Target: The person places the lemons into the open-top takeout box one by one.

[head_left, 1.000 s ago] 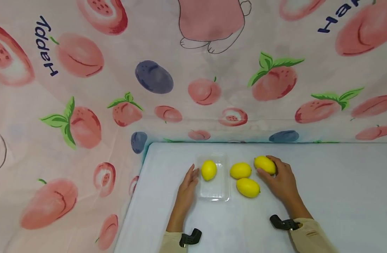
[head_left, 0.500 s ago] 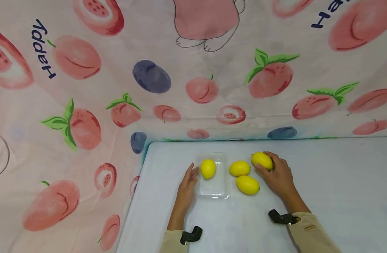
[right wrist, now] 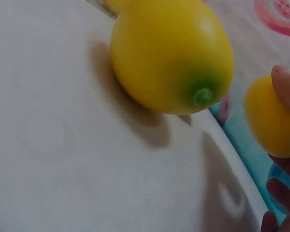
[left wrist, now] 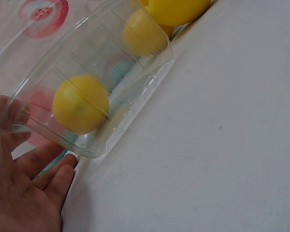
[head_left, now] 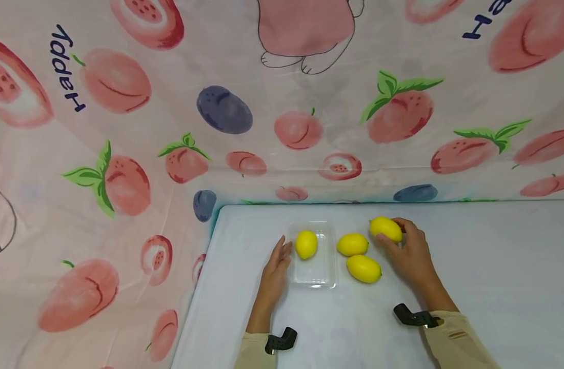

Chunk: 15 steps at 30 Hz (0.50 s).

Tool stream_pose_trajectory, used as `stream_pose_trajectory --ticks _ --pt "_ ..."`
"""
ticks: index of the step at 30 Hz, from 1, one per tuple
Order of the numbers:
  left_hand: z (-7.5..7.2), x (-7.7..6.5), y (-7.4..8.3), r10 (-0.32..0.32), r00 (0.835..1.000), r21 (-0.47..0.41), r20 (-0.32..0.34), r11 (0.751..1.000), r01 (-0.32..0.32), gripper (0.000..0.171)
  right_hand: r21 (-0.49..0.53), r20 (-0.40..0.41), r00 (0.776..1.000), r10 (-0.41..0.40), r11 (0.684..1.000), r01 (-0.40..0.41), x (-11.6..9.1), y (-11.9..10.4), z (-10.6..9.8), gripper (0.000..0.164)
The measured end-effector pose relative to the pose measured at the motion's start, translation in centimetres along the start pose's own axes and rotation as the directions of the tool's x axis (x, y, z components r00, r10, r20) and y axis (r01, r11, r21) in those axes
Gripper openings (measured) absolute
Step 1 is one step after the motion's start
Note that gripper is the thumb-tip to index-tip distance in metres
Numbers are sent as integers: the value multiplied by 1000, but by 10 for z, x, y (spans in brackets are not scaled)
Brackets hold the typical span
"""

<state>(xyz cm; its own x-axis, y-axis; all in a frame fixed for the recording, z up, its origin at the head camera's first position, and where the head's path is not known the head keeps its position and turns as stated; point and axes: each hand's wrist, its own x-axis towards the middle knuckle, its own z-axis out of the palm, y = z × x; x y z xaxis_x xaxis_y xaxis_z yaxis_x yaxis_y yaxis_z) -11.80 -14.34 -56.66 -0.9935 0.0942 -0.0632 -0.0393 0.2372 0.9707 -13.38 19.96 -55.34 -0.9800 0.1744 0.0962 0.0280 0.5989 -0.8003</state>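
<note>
In the head view a clear plastic tray [head_left: 313, 279] stands on the white table with one yellow lemon [head_left: 306, 244] inside. My left hand [head_left: 274, 277] lies along its left side, fingers extended and touching the wall; the left wrist view shows the fingers [left wrist: 53, 186] loosely spread at that end. My right hand [head_left: 411, 253] pinches another lemon [head_left: 385, 229] between thumb and fingers, right of the tray. Two more lemons, a rear one [head_left: 353, 244] and a front one [head_left: 364, 269], lie close together between tray and right hand. The front lemon's green tip [right wrist: 203, 95] shows in the right wrist view.
A fruit-print cloth [head_left: 339, 138] hangs behind the table and along its left side. The white tabletop [head_left: 508, 271] stretches to the right. Each wrist wears a black device, one on the left [head_left: 282, 341] and one on the right [head_left: 416, 316].
My right hand and its lemon have shifted slightly toward the back of the table, relative to the two loose lemons. The left hand stays beside the tray. The head view has swayed a little.
</note>
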Motion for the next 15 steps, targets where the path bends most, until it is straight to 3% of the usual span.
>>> stream_pose_trajectory --ticks 15 --pt "5 4 2 -2 1000 -43 -24 999 1 56 9 2 998 -64 998 64 2 -26 -7 69"
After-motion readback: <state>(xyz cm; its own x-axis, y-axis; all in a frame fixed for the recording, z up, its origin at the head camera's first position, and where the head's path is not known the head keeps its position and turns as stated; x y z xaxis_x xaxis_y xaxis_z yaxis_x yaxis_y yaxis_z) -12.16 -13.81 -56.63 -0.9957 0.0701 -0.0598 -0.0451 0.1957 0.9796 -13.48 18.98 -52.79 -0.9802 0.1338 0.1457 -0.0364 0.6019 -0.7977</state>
